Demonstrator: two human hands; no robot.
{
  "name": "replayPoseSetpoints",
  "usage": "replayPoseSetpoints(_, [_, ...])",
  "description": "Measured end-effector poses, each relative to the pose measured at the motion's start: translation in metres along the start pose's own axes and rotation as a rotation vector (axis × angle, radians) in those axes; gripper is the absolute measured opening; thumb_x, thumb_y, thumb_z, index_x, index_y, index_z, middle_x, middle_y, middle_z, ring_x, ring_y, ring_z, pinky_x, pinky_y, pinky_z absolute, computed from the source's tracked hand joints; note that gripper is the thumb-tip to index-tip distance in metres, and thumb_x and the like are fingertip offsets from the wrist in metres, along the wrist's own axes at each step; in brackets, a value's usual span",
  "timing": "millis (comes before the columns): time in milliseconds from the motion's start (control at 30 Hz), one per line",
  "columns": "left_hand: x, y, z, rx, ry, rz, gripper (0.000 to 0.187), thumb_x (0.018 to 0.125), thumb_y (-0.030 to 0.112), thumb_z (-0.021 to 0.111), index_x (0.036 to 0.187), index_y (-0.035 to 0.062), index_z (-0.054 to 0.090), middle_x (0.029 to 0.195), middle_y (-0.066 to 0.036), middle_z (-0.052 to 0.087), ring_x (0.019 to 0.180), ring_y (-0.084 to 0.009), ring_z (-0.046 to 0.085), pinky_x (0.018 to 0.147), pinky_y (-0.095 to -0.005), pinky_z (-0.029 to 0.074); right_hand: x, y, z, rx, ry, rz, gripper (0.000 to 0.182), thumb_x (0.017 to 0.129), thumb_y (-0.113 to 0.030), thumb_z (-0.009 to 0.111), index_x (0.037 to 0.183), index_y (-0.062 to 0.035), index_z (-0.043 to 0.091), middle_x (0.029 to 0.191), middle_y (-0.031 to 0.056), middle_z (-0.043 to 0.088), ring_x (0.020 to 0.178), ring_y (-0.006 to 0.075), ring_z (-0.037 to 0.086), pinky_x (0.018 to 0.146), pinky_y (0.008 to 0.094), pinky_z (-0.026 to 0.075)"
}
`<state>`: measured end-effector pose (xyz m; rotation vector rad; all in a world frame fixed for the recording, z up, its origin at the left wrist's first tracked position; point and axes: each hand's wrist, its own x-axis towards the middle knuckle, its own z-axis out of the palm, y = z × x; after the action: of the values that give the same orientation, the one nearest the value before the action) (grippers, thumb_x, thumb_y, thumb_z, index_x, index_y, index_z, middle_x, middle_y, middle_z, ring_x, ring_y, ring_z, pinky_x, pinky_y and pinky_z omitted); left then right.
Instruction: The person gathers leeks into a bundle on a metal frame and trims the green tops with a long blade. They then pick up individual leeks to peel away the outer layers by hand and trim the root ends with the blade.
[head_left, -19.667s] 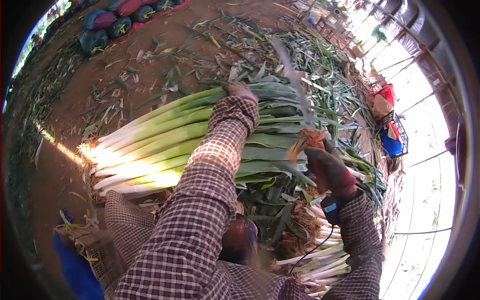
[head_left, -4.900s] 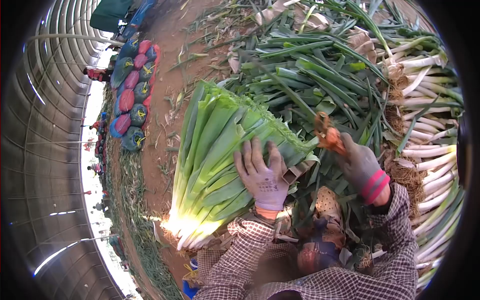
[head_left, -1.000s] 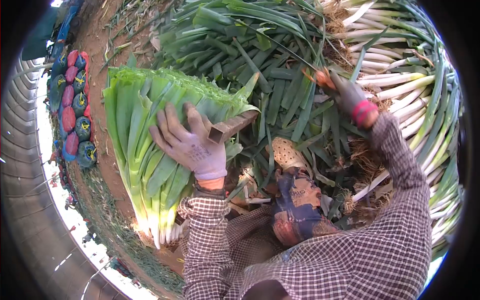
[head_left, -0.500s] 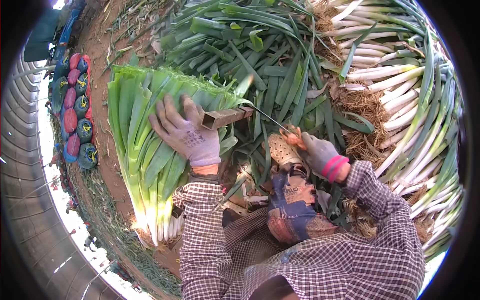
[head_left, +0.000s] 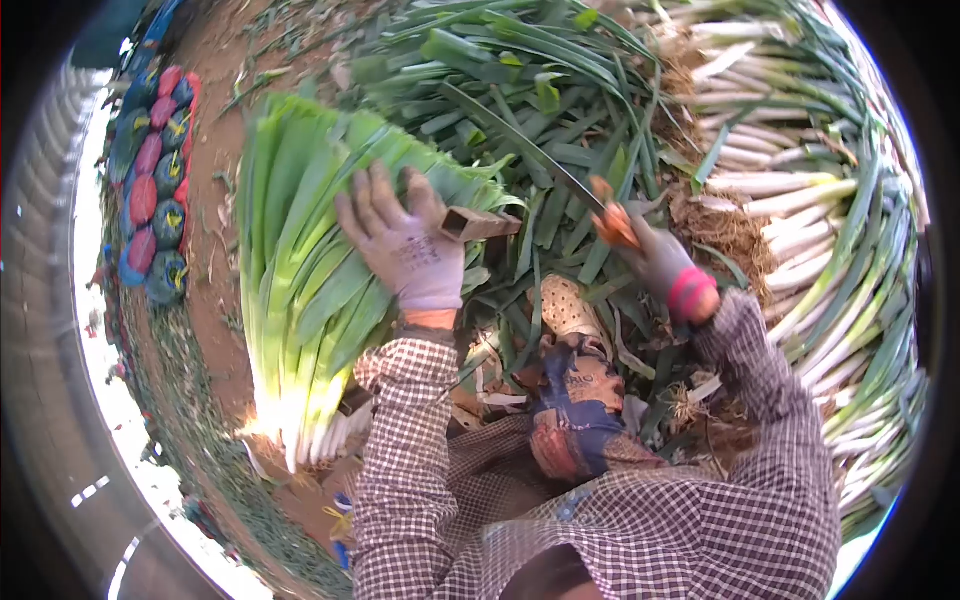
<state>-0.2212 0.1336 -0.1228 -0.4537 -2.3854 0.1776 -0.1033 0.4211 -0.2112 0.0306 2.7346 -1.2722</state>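
A large bundle of leeks [head_left: 300, 250] lies with its white root ends towards me and its green tops cut to a ragged slanting edge. My left hand [head_left: 405, 245], gloved, rests flat on the leaves with its fingers stretched out. Beside it juts a rusty square metal tube [head_left: 480, 224], close to the cut edge. My right hand [head_left: 662, 265], in a grey glove with a pink cuff, is closed around the orange handle of a long knife [head_left: 545, 160]. The blade points up and left, over loose leaves and apart from the bundle.
Cut green leaves [head_left: 500, 60] pile up beyond the bundle. Untrimmed leeks [head_left: 800, 240] with soil on their roots lie in a long row at right. Netted bundles [head_left: 155, 190] stand at far left. My shoe [head_left: 565, 305] is between my hands.
My right hand has risen with the knife, whose blade has swung up and away from the bundle's cut edge. My left hand stays on the leaves. The view has shifted slightly.
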Motion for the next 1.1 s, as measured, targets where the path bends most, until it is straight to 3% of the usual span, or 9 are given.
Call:
replayPoseSetpoints(133, [0.002,0.001,-0.005,-0.073,0.001,-0.033,0.029,0.08,0.021,0.064,0.106,0.0107,0.058,0.123,-0.014,0.05,0.125,-0.0353,0.045,0.111,-0.0564,0.031,-0.071,-0.009,-0.009,-0.012,-0.064,0.131,0.027,0.088,-0.015,0.06,0.111,-0.0035,0.049,0.087,0.028,0.062,0.089,0.0496,0.059,0.069,0.0504,0.048])
replayPoseSetpoints(233, [0.001,-0.002,-0.007,-0.106,0.003,-0.034,0.027,0.081,0.022,0.064,0.104,0.0095,0.059,0.124,-0.016,0.05,0.124,-0.036,0.045,0.111,-0.0566,0.031,-0.095,-0.03,-0.015,0.194,0.055,0.092,0.029,0.084,-0.004,0.057,0.113,-0.0018,0.052,0.088,0.0273,0.062,0.09,0.0492,0.06,0.07,0.0443,0.05])
replayPoseSetpoints(467, [0.0,-0.004,-0.02,-0.133,-0.011,-0.05,0.033,0.077,0.016,0.067,0.107,0.0071,0.058,0.126,-0.018,0.049,0.127,-0.0372,0.042,0.113,-0.0554,0.028,-0.111,-0.093,-0.056,-0.002,0.06,-0.053,0.031,0.084,-0.007,0.06,0.113,-0.0039,0.049,0.092,0.0276,0.062,0.091,0.0482,0.06,0.071,0.0489,0.048])
replayPoseSetpoints(533, [0.001,-0.003,-0.021,-0.132,-0.03,-0.063,0.034,0.077,0.016,0.068,0.108,0.0072,0.057,0.127,-0.018,0.049,0.128,-0.037,0.04,0.114,-0.0548,0.026,-0.116,-0.103,-0.046,-0.067,0.091,-0.101,0.032,0.086,-0.015,0.064,0.113,-0.0055,0.048,0.096,0.0254,0.063,0.088,0.0473,0.061,0.071,0.0509,0.05])
replayPoseSetpoints(733, [-0.002,-0.004,-0.018,-0.137,-0.051,-0.08,0.037,0.077,0.017,0.068,0.111,0.008,0.056,0.131,-0.018,0.046,0.129,-0.0365,0.039,0.116,-0.0543,0.024,-0.13,-0.106,-0.039,-0.346,-0.013,-0.008,0.033,0.087,-0.019,0.062,0.113,-0.006,0.047,0.092,0.0232,0.065,0.079,0.0451,0.063,0.066,0.0524,0.05])
replayPoseSetpoints(900, [-0.003,-0.003,-0.016,-0.173,-0.055,-0.086,0.036,0.075,0.016,0.068,0.109,0.0077,0.057,0.131,-0.017,0.047,0.131,-0.0367,0.038,0.116,-0.0542,0.025,-0.113,-0.091,-0.03,-0.368,-0.069,-0.073,0.039,0.087,-0.02,0.061,0.12,-0.0055,0.047,0.084,0.0227,0.065,0.073,0.0447,0.063,0.062,0.053,0.049])
replayPoseSetpoints(1000, [-0.004,-0.005,-0.015,-0.169,-0.084,-0.083,0.035,0.076,0.017,0.067,0.109,0.0078,0.058,0.132,-0.017,0.046,0.131,-0.0366,0.038,0.116,-0.0538,0.025,-0.08,-0.093,-0.023,-0.392,-0.142,-0.119,0.046,0.088,-0.019,0.059,0.129,-0.0049,0.045,0.083,0.0235,0.066,0.075,0.0435,0.064,0.064,0.0522,0.05])
replayPoseSetpoints(1100, [-0.004,-0.004,-0.015,-0.151,-0.089,-0.083,0.035,0.076,0.017,0.067,0.108,0.008,0.058,0.132,-0.017,0.046,0.13,-0.0363,0.038,0.116,-0.0533,0.025,-0.022,-0.112,-0.015,-0.398,-0.158,-0.028,0.046,0.092,-0.023,0.054,0.133,-0.0047,0.045,0.09,0.026,0.067,0.085,0.0434,0.065,0.072,0.0511,0.051])
